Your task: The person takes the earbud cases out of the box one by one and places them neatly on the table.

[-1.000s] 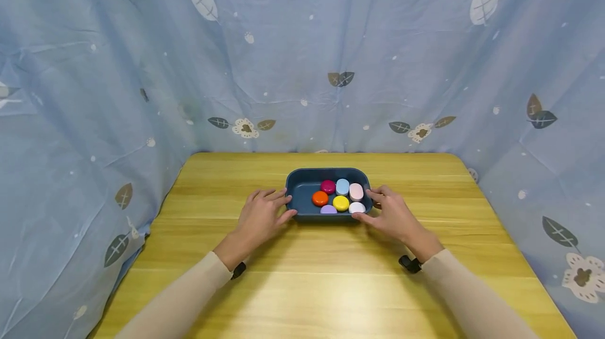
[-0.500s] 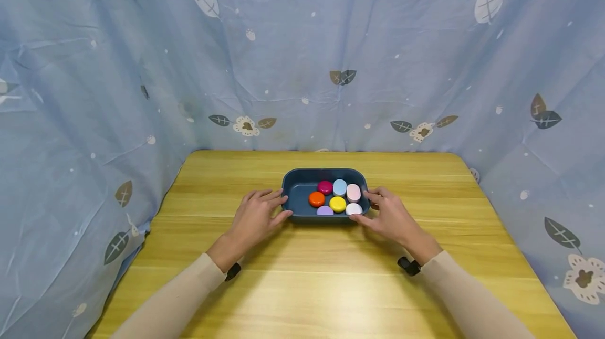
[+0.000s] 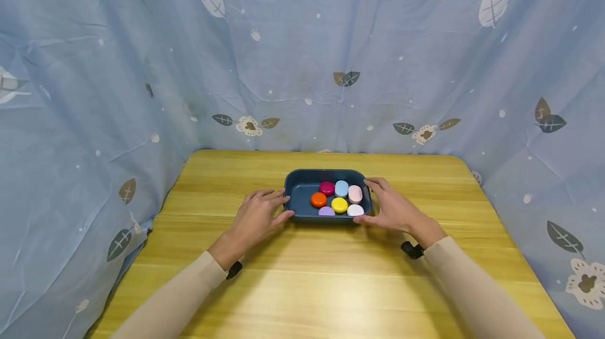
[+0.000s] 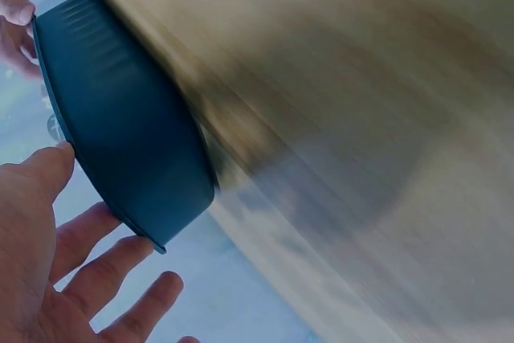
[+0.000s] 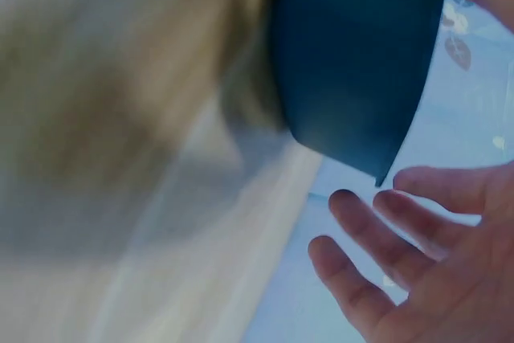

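Note:
A dark blue rectangular box [image 3: 299,219] with rounded corners stands on the wooden table, its top uncovered. Smooth, glossy round and oval pieces lie in its middle and right: magenta [image 3: 326,188], orange [image 3: 319,200], yellow [image 3: 339,205], light blue [image 3: 341,189], pale pink [image 3: 355,194], white [image 3: 355,210] and purple [image 3: 326,211]. The box's front wall partly hides the purple and white ones. My left hand [image 3: 257,216] holds the left end, thumb and fingertips at the rim. At the right end, my right hand [image 3: 397,208] has its thumb by the front rim and its fingers spread loosely.
The box stands toward the far side of the wooden table [image 3: 321,286]. A blue curtain [image 3: 302,55] with leaf and flower prints hangs behind the table and along both sides. Each wrist carries a small black device, seen at the left cuff [image 3: 233,269] and right cuff [image 3: 412,250].
The box shifted slightly left with both hands at first, then settled. My right hand's fingers have since straightened and loosened at the right end; the left hand keeps its place.

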A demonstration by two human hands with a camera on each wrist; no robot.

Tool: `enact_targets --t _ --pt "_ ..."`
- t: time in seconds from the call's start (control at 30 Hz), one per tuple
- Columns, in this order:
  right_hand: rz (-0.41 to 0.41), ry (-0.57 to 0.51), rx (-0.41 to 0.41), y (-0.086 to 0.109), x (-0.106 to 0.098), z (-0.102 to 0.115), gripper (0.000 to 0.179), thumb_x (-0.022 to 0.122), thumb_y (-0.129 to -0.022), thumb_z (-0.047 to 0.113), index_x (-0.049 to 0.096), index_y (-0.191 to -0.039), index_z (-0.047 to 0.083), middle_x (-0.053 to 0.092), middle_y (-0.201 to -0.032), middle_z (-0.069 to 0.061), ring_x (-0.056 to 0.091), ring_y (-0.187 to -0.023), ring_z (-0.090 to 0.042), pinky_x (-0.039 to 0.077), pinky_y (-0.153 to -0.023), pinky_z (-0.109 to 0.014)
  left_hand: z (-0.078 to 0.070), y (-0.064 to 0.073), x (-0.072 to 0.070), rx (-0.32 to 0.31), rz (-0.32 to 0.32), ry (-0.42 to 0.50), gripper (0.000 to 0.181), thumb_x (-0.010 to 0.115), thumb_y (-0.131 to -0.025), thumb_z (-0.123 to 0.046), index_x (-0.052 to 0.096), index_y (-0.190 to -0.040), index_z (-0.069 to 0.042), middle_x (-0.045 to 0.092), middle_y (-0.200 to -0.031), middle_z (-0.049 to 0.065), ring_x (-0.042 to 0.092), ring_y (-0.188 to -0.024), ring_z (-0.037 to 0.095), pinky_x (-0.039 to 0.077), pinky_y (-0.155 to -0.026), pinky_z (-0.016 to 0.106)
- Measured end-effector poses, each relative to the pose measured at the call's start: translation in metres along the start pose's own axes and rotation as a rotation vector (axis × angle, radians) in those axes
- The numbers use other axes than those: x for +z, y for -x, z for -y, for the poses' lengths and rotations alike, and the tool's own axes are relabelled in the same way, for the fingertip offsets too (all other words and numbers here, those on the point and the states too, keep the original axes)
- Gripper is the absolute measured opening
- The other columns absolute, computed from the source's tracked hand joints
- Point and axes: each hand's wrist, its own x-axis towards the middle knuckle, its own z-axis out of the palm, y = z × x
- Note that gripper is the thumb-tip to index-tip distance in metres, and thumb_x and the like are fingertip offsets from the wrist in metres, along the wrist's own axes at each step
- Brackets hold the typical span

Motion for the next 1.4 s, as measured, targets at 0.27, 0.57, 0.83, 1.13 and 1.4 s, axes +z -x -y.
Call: enact_targets --t 0.27,0.57,0.83,1.13,1.4 --pt "0.11 -0.001 -0.007 -0.015 -0.011 -0.01 0.127 0.088 -0.095 0.072 0.033 -0.181 -0.002 0.031 -0.19 -0.027 0.041 -0.171 -0.056 0.042 -0.135 -0.074 0.0 -0.005 0.0 0.031 -0.015 -0.016 0.051 0.083 -0.108 -0.052 0.083 -0.146 -0.017 0.075 -0.16 0.008 0.074 -0.147 0.036 0.057 -0.124 0.066" --pt "0.082 0.017 -0.011 -0.012 -0.009 -0.017 0.125 0.088 -0.094 0.074 0.036 -0.181 0.0 0.033 -0.189 -0.024 0.045 -0.168 -0.056 0.045 -0.133 -0.074 -0.007 -0.02 -0.003 0.013 0.036 -0.034 0.055 0.084 -0.106 -0.056 0.081 -0.15 -0.022 0.077 -0.158 0.007 0.073 -0.146 0.036 0.056 -0.126 0.065" --pt "0.083 0.017 -0.002 -0.012 -0.011 -0.017 0.127 0.087 -0.093 0.078 0.036 -0.181 0.001 0.034 -0.189 -0.024 0.045 -0.168 -0.056 0.044 -0.133 -0.074 -0.023 -0.054 -0.01 0.112 0.145 -0.021 0.061 0.086 -0.105 -0.055 0.077 -0.155 -0.022 0.076 -0.158 0.008 0.072 -0.147 0.036 0.059 -0.124 0.062" --pt "0.09 0.029 -0.009 -0.015 -0.009 -0.016 0.129 0.084 -0.092 0.083 0.039 -0.18 0.001 0.036 -0.188 -0.024 0.048 -0.166 -0.055 0.047 -0.131 -0.073 -0.033 -0.099 -0.011 0.243 0.318 -0.01 0.064 0.091 -0.102 -0.05 0.076 -0.156 -0.018 0.077 -0.154 0.009 0.075 -0.14 0.032 0.064 -0.119 0.052" --pt "0.103 0.016 0.003 -0.016 -0.009 -0.013 0.129 0.085 -0.091 0.083 0.038 -0.18 0.002 0.035 -0.189 -0.021 0.047 -0.167 -0.054 0.046 -0.132 -0.074 -0.035 -0.131 -0.012 0.29 0.487 0.023 0.067 0.094 -0.101 -0.044 0.073 -0.159 -0.019 0.075 -0.157 0.01 0.071 -0.143 0.032 0.06 -0.126 0.052"
